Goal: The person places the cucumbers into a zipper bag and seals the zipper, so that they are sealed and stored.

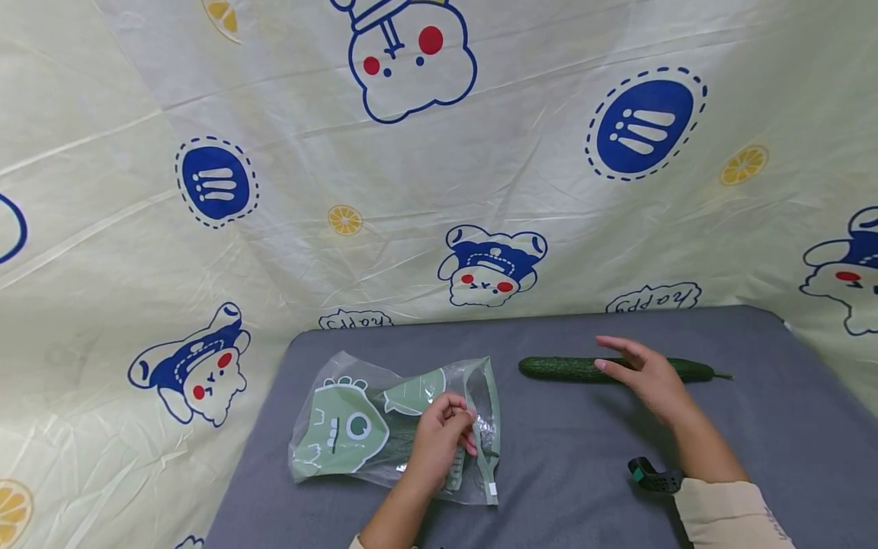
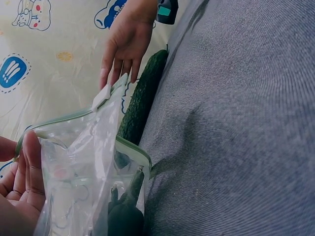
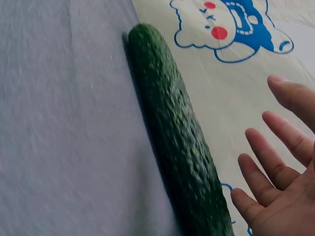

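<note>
Nearest me, at the lower middle of the head view, the left hand (image 1: 439, 442) pinches the edge of a clear zip bag (image 1: 329, 435), which lies at lower left with its mouth to the right. The zip is parted, its white slider (image 1: 491, 489) at the lower corner. Down at the bottom of the left wrist view there's dark green produce (image 2: 127, 214) with a stem, already inside; how many pieces, I can't tell. I'd call the bagging part done: one cucumber (image 1: 562, 369) is left out, and the bag isn't closed.

Farther off, right of centre, that cucumber lies on the grey cloth (image 1: 549, 473), its long axis running left to right, almost level, blunt end toward the bag, thin stem pointing right. Over it hangs the right hand (image 1: 648, 381), fingers spread and gripping nothing; the right wrist view shows them apart from it. Behind everything, a pale printed sheet (image 1: 288, 252) fills the top of the frame.
</note>
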A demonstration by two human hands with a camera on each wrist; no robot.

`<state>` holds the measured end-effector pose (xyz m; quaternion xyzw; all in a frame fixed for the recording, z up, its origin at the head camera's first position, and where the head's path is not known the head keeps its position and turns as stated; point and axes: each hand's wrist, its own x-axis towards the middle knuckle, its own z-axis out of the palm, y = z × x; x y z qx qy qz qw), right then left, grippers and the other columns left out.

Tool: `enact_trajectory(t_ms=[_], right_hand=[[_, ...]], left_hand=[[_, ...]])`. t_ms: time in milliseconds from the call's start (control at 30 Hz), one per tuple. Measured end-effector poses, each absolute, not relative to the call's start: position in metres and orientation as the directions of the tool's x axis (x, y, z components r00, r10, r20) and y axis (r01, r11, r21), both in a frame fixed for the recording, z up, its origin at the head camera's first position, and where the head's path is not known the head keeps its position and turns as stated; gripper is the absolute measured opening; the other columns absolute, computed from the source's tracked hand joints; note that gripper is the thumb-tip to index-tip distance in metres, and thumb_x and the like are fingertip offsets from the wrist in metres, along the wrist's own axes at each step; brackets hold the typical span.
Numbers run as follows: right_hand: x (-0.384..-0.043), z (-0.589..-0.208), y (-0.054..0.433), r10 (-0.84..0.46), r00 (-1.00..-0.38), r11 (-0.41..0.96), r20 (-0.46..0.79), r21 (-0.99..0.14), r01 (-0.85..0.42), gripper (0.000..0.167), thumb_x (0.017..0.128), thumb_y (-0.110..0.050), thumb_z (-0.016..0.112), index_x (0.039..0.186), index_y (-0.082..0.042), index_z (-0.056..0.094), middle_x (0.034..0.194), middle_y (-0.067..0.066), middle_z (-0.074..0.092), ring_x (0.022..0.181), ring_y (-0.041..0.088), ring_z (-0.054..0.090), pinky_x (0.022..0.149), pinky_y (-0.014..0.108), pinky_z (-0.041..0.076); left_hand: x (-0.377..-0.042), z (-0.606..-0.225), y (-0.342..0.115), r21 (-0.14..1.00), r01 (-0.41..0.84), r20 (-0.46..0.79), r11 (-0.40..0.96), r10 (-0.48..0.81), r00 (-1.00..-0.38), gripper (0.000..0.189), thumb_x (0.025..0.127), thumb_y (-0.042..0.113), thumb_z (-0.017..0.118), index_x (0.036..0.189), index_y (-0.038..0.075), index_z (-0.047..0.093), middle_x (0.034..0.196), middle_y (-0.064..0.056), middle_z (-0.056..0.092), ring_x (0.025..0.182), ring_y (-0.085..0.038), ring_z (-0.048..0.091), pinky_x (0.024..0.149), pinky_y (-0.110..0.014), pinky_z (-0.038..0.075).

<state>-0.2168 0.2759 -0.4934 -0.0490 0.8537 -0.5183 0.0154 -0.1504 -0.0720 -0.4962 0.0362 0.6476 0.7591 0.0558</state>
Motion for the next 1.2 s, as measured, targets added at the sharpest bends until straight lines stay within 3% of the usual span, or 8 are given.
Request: enact_trajectory(t_ms=[200, 533, 900, 1200], right_hand=[[-0.216, -0.491, 0.296, -0.052, -0.999, 0.489, -0.009, -0.872, -0.018, 0.075, 0.096, -0.050, 0.063, 0.156, -0.013, 0.038, 0.165, 0.024, 0.025, 0.151, 0.052, 0.014, 0.109, 0.076, 0.029], [-0.222, -0.498, 0.326, -0.020, -0.999, 0.557, -0.027, -0.830, 0.012, 0.078, 0.097, -0.051, 0.061, 0.158, -0.013, 0.033, 0.166, 0.027, 0.016, 0.150, 0.057, 0.007, 0.100, 0.081, 0.027], [-0.221, -0.506, 0.343, 0.001, -0.998, 0.671, -0.057, -0.740, 0.043, 0.082, 0.098, -0.055, 0.057, 0.159, -0.009, 0.027, 0.163, 0.035, 0.010, 0.145, 0.064, 0.009, 0.095, 0.081, 0.030], [-0.215, -0.512, 0.351, -0.032, -0.999, 0.715, -0.041, -0.699, 0.006, 0.082, 0.099, -0.051, 0.059, 0.157, -0.002, 0.029, 0.158, 0.039, 0.020, 0.141, 0.065, 0.016, 0.098, 0.081, 0.028]], left_hand=[[-0.150, -0.496, -0.072, 0.988, -0.040, -0.020, -0.151, 0.131, -0.991, 0.021, 0.092, 0.000, 0.057, 0.104, -0.015, 0.049, 0.073, -0.001, 0.055, 0.054, -0.009, 0.056, 0.047, -0.022, 0.055], [-0.151, -0.495, -0.072, 0.987, -0.043, -0.024, -0.152, 0.124, -0.992, 0.020, 0.092, 0.000, 0.058, 0.103, -0.015, 0.049, 0.073, -0.001, 0.055, 0.054, -0.010, 0.056, 0.047, -0.022, 0.055], [-0.150, -0.495, -0.073, 0.988, -0.047, -0.028, -0.150, 0.130, -0.991, 0.022, 0.092, 0.000, 0.057, 0.104, -0.016, 0.048, 0.072, 0.000, 0.055, 0.054, -0.009, 0.055, 0.047, -0.022, 0.055], [-0.151, -0.495, -0.072, 0.987, -0.044, -0.025, -0.152, 0.125, -0.992, 0.021, 0.092, -0.001, 0.056, 0.103, -0.016, 0.048, 0.071, 0.001, 0.055, 0.053, -0.009, 0.055, 0.046, -0.022, 0.054]])
